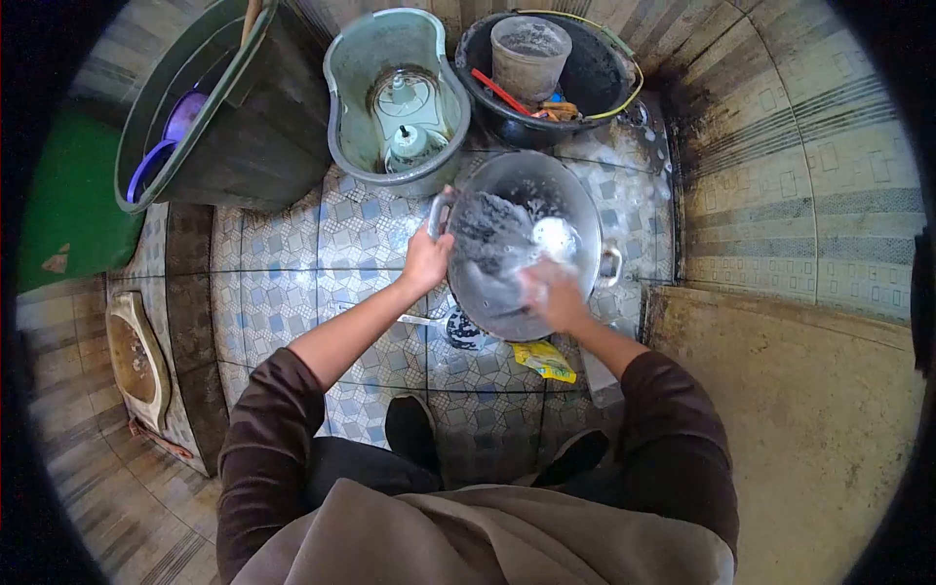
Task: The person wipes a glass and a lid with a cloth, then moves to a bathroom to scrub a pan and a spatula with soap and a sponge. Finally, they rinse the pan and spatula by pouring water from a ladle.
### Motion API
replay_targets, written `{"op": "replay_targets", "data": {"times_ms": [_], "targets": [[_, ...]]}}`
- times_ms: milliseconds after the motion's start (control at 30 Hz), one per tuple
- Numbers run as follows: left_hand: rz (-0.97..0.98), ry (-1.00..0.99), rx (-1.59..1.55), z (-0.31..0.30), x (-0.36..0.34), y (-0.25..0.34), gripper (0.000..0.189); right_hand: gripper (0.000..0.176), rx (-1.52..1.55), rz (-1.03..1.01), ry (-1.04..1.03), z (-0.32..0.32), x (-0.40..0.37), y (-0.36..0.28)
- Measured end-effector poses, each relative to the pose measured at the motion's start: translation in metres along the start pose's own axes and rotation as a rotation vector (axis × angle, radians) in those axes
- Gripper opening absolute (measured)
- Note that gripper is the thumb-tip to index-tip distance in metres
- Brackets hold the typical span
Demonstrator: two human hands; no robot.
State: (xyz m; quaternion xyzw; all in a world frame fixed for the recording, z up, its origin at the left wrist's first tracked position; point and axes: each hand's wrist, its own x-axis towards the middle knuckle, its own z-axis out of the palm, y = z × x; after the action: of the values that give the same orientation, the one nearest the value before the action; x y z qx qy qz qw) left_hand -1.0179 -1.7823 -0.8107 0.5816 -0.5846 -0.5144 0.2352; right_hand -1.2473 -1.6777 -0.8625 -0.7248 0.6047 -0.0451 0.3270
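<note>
A two-handled metal wok (512,317) is held tilted over the tiled floor, its inside wet with grey suds. My left hand (426,255) is closed around the wok's left handle. Inside the bowl, my right hand (554,295) is smeared by motion against the soapy surface. Its fingers and anything in them cannot be made out. A bright white patch, possibly foam or glare, shows just above that hand. Partly under the wok's lower edge lies a slotted spatula (462,331), its handle pointing left. Close by is a crumpled yellow packet (546,362).
Behind the wok stand a pale green tub (351,146) and a black basin (487,115) holding a grey pail (529,73) and red and orange items. A big dark bin (263,146) with purple ware is at left. Walls rise right; my feet are below.
</note>
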Motion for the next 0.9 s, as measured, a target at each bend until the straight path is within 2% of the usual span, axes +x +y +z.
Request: {"op": "replay_targets", "data": {"times_ms": [33,100,133,167,200,267,300,333,367,400,433,467,533,600,667,733,800,867,900], "targets": [[0.113,0.026,-0.076,0.004,0.003,-0.013,0.034,0.039,-0.008,0.11,-0.021,-0.004,0.015,0.022],[0.116,0.018,-0.045,0.004,0.003,-0.006,0.035,0.04,-0.486,0.226,0.451,-0.002,0.048,0.048],[0.109,0.003,-0.016,0.006,0.003,-0.003,0.036,0.048,-0.559,0.179,0.541,-0.014,0.064,0.049],[0.012,-0.033,0.034,0.006,0.002,0.0,0.037,0.052,-0.474,0.271,0.617,-0.017,0.082,0.043],[0.018,-0.021,0.038,0.008,-0.002,0.011,0.037,0.057,-0.38,0.365,0.686,-0.019,0.101,0.019],[0.05,0.053,0.15,0.014,-0.011,0.036,0.037,0.061,0.352,0.142,0.941,0.015,0.154,-0.003],[-0.028,-0.046,0.153,0.013,-0.003,0.03,0.047,0.062,0.471,0.014,0.938,0.019,0.157,-0.036],[-0.03,-0.048,0.149,0.013,-0.001,0.027,0.047,0.063,0.582,-0.118,0.932,0.017,0.15,-0.058],[0.112,0.001,0.101,0.014,0.002,0.025,0.054,0.063,0.574,-0.121,0.93,0.017,0.134,-0.061],[0.252,0.05,0.055,0.014,0.004,0.024,0.062,0.063,0.621,-0.115,0.715,0.022,0.111,-0.064],[0.045,-0.065,0.077,0.007,0.001,0.039,0.072,0.062,0.664,-0.105,0.501,0.029,0.087,-0.066],[0.042,-0.067,0.074,0.007,0.002,0.038,0.072,0.062,0.704,-0.092,0.283,0.033,0.068,-0.065],[0.043,0.0,-0.048,0.009,0.006,0.032,0.072,0.06,-0.136,0.113,0.15,0.026,0.033,-0.034],[0.032,-0.024,-0.058,0.009,0.008,0.029,0.07,0.057,-0.461,0.315,0.062,-0.019,0.031,-0.014],[-0.04,-0.15,-0.019,0.005,0.005,0.043,0.067,0.057,-0.56,0.282,0.376,-0.008,0.063,0.053],[0.0,-0.143,0.034,0.009,-0.002,0.05,0.066,0.059,-0.337,0.391,0.617,-0.026,0.1,0.039],[0.094,-0.12,0.266,0.013,-0.003,0.061,0.061,0.058,0.172,0.178,1.065,-0.009,0.164,-0.008],[0.09,-0.149,0.272,0.01,0.01,0.05,0.052,0.054,0.662,-0.028,1.094,-0.012,0.177,-0.062],[0.094,-0.147,0.268,0.009,0.016,0.045,0.052,0.05,0.814,-0.086,0.995,-0.028,0.161,-0.088]]}}
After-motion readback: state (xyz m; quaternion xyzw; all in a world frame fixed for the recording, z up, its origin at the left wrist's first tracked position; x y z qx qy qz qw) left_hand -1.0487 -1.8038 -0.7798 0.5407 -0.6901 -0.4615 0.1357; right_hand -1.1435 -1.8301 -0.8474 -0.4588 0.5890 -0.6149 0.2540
